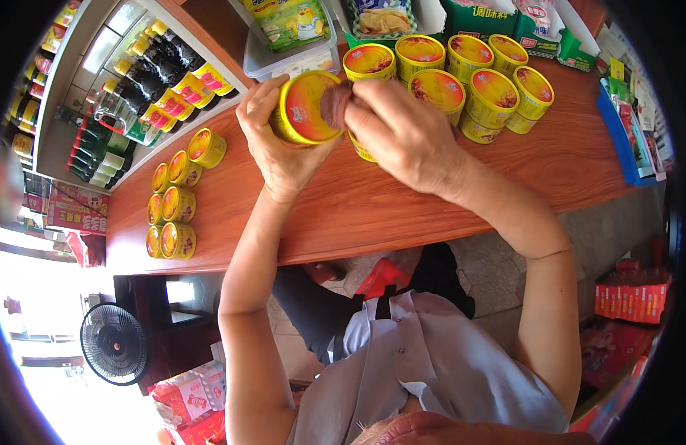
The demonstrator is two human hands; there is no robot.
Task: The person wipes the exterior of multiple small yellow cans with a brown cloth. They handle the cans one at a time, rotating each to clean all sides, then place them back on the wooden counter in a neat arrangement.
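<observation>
My left hand (pixel 277 152) grips a round yellow tin can (pixel 300 111) by its side, above the wooden table. The can is tilted so that its red and yellow lid shows. In my right hand (pixel 413 137) is a bunched brownish-red cloth (pixel 335 106), pressed against the lid's right edge. Behind that hand, similar yellow cans (pixel 493 98) stand in a group, some of them stacked in twos. One more can (pixel 360 147) is partly hidden beneath my hands. Several more yellow cans (pixel 178 203) are set out at the table's left side.
The brown wooden table (pixel 343 208) ends just before my body. A shelf with dark sauce bottles (pixel 159 78) rises at the left. A clear plastic tub (pixel 291 55) and green cartons (pixel 482 26) line the back. A blue tray (pixel 626 141) holds packets at the right.
</observation>
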